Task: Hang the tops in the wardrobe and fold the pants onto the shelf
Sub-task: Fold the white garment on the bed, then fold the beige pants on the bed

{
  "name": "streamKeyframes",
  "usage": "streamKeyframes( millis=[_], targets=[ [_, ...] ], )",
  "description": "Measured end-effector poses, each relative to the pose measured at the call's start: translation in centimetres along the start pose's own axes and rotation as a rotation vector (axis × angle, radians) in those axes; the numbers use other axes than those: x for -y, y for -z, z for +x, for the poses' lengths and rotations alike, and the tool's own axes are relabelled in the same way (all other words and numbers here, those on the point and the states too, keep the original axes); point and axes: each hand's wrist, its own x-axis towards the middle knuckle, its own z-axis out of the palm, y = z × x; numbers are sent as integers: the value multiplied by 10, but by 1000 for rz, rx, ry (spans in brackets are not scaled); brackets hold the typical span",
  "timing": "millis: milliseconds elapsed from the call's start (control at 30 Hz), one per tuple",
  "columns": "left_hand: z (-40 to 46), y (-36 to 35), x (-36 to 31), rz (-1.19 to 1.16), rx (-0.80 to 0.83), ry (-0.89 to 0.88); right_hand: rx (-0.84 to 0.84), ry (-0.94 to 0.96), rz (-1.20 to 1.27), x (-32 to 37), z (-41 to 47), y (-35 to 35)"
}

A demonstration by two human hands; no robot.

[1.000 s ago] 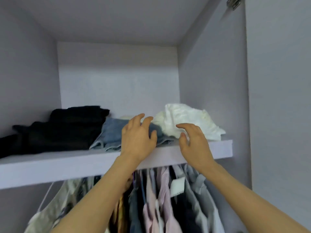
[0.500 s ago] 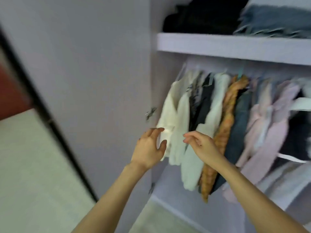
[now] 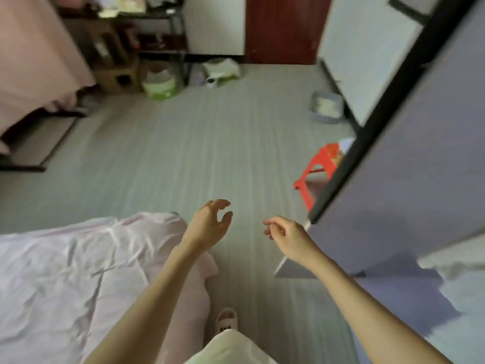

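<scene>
My slipper (image 3: pixel 227 318) stands on the floor (image 3: pixel 210 153) beside the bed (image 3: pixel 65 271) with its pale pink sheet. Above the bed's corner my left hand (image 3: pixel 210 224) and right hand (image 3: pixel 286 232) hang apart, fingers loosely curled, holding nothing. Right of the bed stands the wardrobe door (image 3: pixel 406 166); past it, a red stool (image 3: pixel 319 166). I see no tops or pants.

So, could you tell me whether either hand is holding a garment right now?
No, the left hand and right hand hang loosely curled over bare floor.
</scene>
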Motion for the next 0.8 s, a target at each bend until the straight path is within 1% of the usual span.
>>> streamKeyframes(
  millis=[133,300,467,567,800],
  targets=[
    [16,37,59,-76,-178,209,159,58,-14,41,77,-53],
    [73,102,120,-118,-405,330,279,103,-48,102,195,-116],
    [137,187,169,-71,-515,406,384,125,-72,175,299,-165],
    [177,236,196,-33,-595,433,433,183,-89,223,360,-186],
    [268,311,248,26,-729,522,561,355,-162,322,499,-230]
  ],
)
